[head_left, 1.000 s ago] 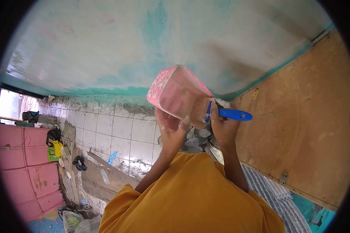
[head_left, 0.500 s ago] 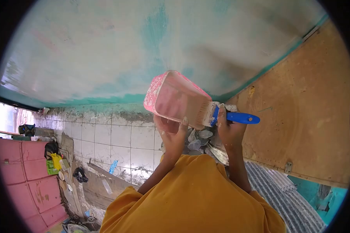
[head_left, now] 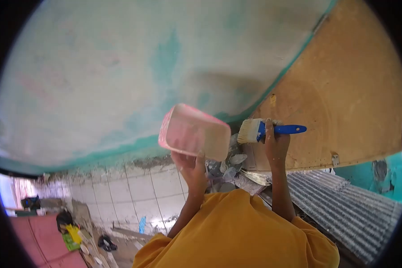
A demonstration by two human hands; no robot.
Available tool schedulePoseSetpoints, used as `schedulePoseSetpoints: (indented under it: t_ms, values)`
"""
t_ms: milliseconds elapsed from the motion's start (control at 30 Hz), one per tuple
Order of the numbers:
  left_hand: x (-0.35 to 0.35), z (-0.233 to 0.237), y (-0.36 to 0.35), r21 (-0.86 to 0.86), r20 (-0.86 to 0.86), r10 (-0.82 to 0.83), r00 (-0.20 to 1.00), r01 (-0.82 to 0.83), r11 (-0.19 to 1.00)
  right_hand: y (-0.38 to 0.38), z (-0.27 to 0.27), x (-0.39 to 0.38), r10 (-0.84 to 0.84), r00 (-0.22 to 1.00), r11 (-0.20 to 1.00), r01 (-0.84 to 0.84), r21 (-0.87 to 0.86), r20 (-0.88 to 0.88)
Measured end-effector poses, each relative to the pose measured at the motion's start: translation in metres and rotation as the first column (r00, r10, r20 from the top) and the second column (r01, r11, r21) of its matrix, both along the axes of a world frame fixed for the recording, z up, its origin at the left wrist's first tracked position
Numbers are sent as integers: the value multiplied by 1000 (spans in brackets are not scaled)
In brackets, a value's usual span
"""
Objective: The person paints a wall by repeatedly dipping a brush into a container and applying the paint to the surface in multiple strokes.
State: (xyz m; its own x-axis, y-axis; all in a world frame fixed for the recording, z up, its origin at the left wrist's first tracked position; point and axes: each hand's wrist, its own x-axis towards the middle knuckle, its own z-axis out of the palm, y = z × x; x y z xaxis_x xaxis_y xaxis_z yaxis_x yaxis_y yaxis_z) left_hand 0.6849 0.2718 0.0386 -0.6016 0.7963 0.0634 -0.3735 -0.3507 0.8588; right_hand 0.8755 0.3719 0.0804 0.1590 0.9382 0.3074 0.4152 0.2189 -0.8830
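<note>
My left hand grips the lower edge of a pink plastic container, its thumb over the rim and the fingers behind. The container is tilted with its open side towards me, and whitish paint coats its inside. My right hand is closed round the ferrule end of a paintbrush with a blue handle. Its pale bristles point left and stand just right of the container, apart from it. Ahead of both hands is a wall with patchy white over turquoise paint.
A brown wooden panel stands close on the right. Corrugated sheets lie below it. White tiles run along the wall's foot, with crumpled plastic bags near the corner. Bags and clutter lie by a pink surface at lower left.
The brush has come away from the container's rim, leaving a gap between them. The container now sits lower and a little left in view. The whole view has shifted and tilted.
</note>
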Motion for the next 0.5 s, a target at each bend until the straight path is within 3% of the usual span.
schedulePoseSetpoints:
  t_ms: [67, 167, 267, 367, 500]
  values:
    - [-5, -1, -1, -39, 73, -2, 997, 5, 999, -5, -4, 2, -61, 956, 994, 32, -105, -286]
    - [-8, -6, -1, -20, 78, -49, 996, 51, 999, -9, -13, 18, -77, 892, 989, 13, -147, -444]
    - [-10, -10, 0, -13, 6, -96, 995, 96, 995, -8, -16, 31, -237, 839, 964, 139, -229, -489]
    - [-5, -2, 1, -65, 84, -97, 992, 103, 993, 2, -24, 50, -319, 786, 943, 208, -260, -530]
    - [7, 2, 11, -60, 64, -112, 992, 115, 991, 44, -39, 77, -305, 719, 952, 256, -170, -624]
